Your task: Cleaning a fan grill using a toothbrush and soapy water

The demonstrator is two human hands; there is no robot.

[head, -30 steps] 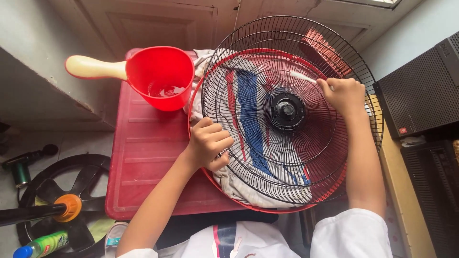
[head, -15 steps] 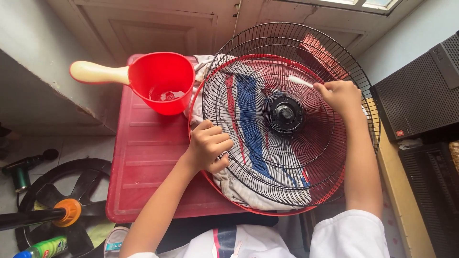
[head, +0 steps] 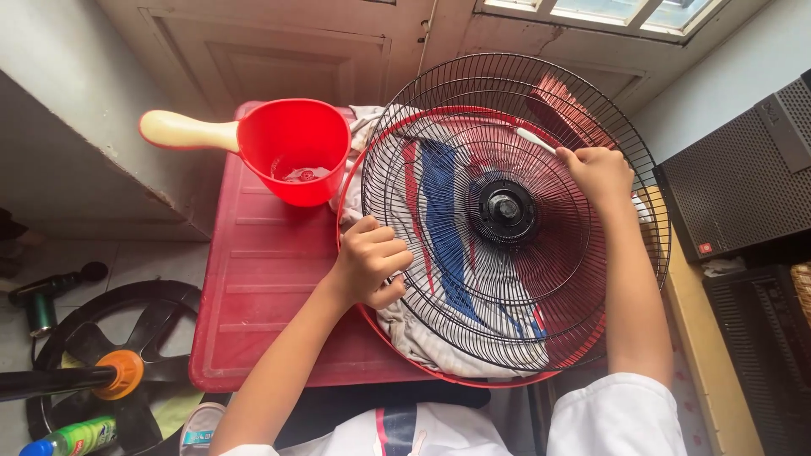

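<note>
Along the near right edge of the red plastic tabletop (head: 253, 287), the left hand (head: 369, 263) gripped the round black wire fan guard's (head: 473, 279) rim. Farther on, the right hand (head: 601, 176) clasped a white brush (head: 536, 140) against its upper wires; a red plastic dipper (head: 291, 152) stood at the far edge.

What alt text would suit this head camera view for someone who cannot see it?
A person's left hand grips the edge of a black wire fan guard while the right hand holds a white brush against it. A red water scoop stands on the red table beside it.
</note>
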